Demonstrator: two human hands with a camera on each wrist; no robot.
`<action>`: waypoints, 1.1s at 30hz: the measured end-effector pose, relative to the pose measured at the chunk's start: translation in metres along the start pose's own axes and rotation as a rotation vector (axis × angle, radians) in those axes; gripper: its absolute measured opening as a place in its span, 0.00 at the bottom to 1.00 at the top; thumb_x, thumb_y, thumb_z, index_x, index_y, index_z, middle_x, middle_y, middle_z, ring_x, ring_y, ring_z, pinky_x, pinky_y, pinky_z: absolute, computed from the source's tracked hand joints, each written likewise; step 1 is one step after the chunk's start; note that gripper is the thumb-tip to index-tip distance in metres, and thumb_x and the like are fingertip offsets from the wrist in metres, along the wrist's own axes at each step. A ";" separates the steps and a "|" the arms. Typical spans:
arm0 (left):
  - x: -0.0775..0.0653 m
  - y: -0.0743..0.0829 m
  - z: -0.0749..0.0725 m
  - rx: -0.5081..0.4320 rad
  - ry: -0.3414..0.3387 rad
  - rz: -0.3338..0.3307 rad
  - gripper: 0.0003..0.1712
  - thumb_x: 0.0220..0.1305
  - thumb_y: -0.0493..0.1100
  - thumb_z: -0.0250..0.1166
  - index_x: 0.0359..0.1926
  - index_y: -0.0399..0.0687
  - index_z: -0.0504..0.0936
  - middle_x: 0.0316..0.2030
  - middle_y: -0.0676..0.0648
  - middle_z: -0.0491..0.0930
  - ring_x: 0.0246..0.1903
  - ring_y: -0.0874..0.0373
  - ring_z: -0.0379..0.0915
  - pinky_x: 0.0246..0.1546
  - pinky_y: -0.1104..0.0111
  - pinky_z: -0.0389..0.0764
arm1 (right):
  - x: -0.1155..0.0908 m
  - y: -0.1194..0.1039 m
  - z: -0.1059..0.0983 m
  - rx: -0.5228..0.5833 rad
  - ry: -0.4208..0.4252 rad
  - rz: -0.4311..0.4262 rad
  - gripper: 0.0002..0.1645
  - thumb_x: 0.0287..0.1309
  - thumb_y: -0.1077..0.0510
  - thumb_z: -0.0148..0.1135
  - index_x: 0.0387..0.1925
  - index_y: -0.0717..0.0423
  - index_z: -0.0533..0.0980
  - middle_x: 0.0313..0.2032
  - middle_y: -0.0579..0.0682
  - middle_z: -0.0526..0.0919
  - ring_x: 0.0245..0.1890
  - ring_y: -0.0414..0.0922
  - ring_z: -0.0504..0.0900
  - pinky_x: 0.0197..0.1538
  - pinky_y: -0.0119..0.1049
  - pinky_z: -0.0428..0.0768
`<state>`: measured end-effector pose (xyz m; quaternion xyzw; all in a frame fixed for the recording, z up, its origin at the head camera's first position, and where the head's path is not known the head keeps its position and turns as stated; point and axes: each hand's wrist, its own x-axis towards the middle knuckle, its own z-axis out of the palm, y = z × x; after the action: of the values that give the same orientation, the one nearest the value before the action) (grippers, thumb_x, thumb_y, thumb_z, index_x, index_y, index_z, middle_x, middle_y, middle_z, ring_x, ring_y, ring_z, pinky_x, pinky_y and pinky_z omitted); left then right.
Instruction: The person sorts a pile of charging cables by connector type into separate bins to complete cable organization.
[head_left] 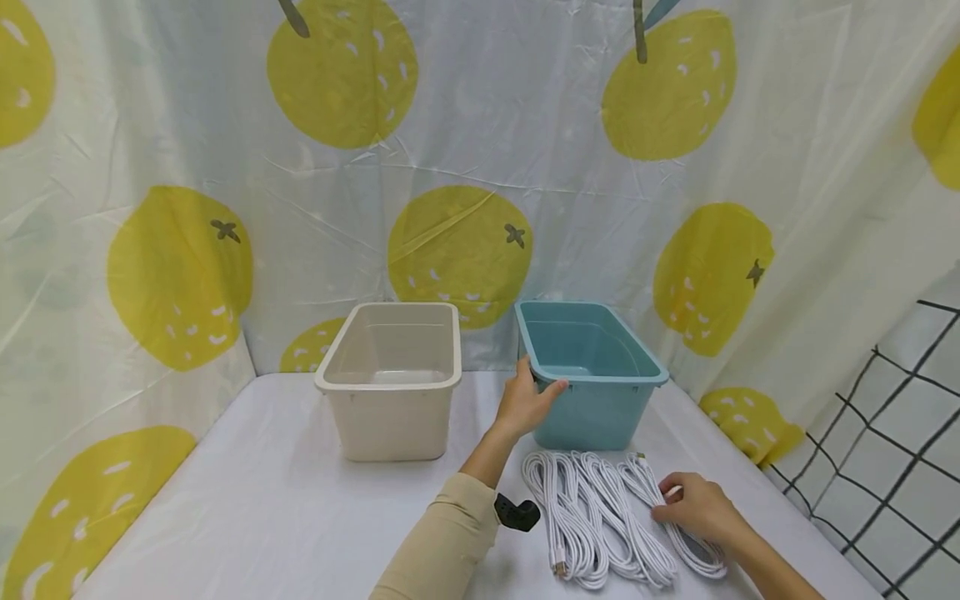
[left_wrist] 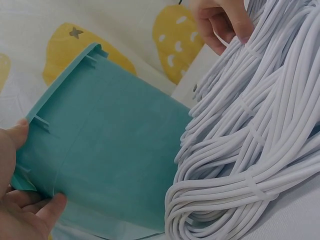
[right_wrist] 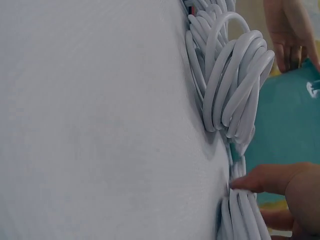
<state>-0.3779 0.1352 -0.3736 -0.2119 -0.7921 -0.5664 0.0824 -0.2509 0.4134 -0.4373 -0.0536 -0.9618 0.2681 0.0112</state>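
Note:
A teal plastic bin (head_left: 592,412) stands at the back right of the table. At its near left corner my left hand (head_left: 525,400) grips the rim, thumb on the front and fingers round the side. Several coiled white cables (head_left: 570,517) lie side by side before the bin, each bound at the middle. My right hand (head_left: 697,504) pinches the rightmost cable coil (head_left: 693,550) near its tie. Up close, the right wrist view has the thumb (right_wrist: 260,179) against that coil, and the other fingers are partly hidden beyond it.
Left of the teal bin stands a beige bin (head_left: 393,425) with nothing visible inside. A lemon-print curtain (head_left: 465,158) hangs behind the white table (head_left: 285,500). Black wire grid (head_left: 892,450) rises along the right side.

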 end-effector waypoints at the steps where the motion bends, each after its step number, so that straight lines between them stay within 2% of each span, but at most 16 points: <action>1: 0.000 0.000 0.000 -0.001 0.002 0.000 0.49 0.73 0.57 0.66 0.79 0.37 0.53 0.67 0.35 0.73 0.64 0.42 0.72 0.59 0.47 0.75 | 0.001 0.000 0.000 -0.001 0.006 0.008 0.26 0.50 0.51 0.79 0.44 0.64 0.81 0.33 0.48 0.83 0.37 0.49 0.81 0.41 0.52 0.79; 5: 0.001 -0.001 0.000 0.002 -0.001 0.001 0.50 0.73 0.57 0.66 0.79 0.37 0.52 0.67 0.35 0.73 0.64 0.42 0.72 0.59 0.47 0.75 | 0.002 0.002 -0.001 0.021 0.019 0.015 0.28 0.50 0.52 0.79 0.47 0.67 0.83 0.34 0.49 0.85 0.38 0.51 0.83 0.43 0.56 0.79; 12: 0.001 -0.002 0.001 0.005 0.003 -0.001 0.50 0.72 0.57 0.67 0.79 0.37 0.52 0.67 0.35 0.73 0.64 0.42 0.72 0.59 0.47 0.75 | 0.002 0.002 -0.006 0.102 0.023 0.071 0.32 0.50 0.51 0.81 0.52 0.67 0.83 0.37 0.51 0.85 0.41 0.52 0.82 0.46 0.56 0.80; 16: 0.001 -0.001 0.000 0.004 0.003 -0.002 0.49 0.73 0.57 0.67 0.79 0.37 0.53 0.66 0.36 0.73 0.64 0.43 0.72 0.59 0.48 0.75 | 0.002 0.003 -0.012 0.124 0.027 0.063 0.32 0.50 0.50 0.81 0.53 0.66 0.84 0.40 0.56 0.86 0.44 0.56 0.83 0.46 0.56 0.81; 24: 0.001 0.000 -0.001 0.010 0.006 0.007 0.48 0.72 0.56 0.67 0.78 0.37 0.54 0.66 0.35 0.73 0.64 0.43 0.73 0.59 0.48 0.76 | 0.003 -0.007 -0.040 0.168 0.002 0.027 0.32 0.53 0.51 0.81 0.55 0.65 0.83 0.43 0.55 0.86 0.43 0.51 0.81 0.43 0.47 0.83; 29: 0.001 0.000 -0.001 0.010 0.004 0.004 0.48 0.72 0.57 0.67 0.78 0.37 0.54 0.66 0.35 0.73 0.64 0.43 0.72 0.60 0.48 0.75 | 0.001 -0.015 -0.063 0.175 -0.015 -0.048 0.31 0.55 0.53 0.80 0.56 0.67 0.82 0.45 0.57 0.86 0.45 0.52 0.82 0.45 0.46 0.84; 33: 0.001 -0.001 -0.002 0.005 0.001 0.011 0.48 0.72 0.56 0.67 0.78 0.37 0.54 0.67 0.35 0.73 0.64 0.43 0.72 0.60 0.48 0.75 | -0.001 -0.027 -0.081 0.207 -0.052 -0.094 0.30 0.57 0.55 0.78 0.56 0.67 0.82 0.43 0.53 0.86 0.42 0.50 0.81 0.42 0.42 0.83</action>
<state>-0.3793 0.1329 -0.3732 -0.2160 -0.7923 -0.5640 0.0864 -0.2484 0.4318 -0.3541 0.0001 -0.9303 0.3667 0.0045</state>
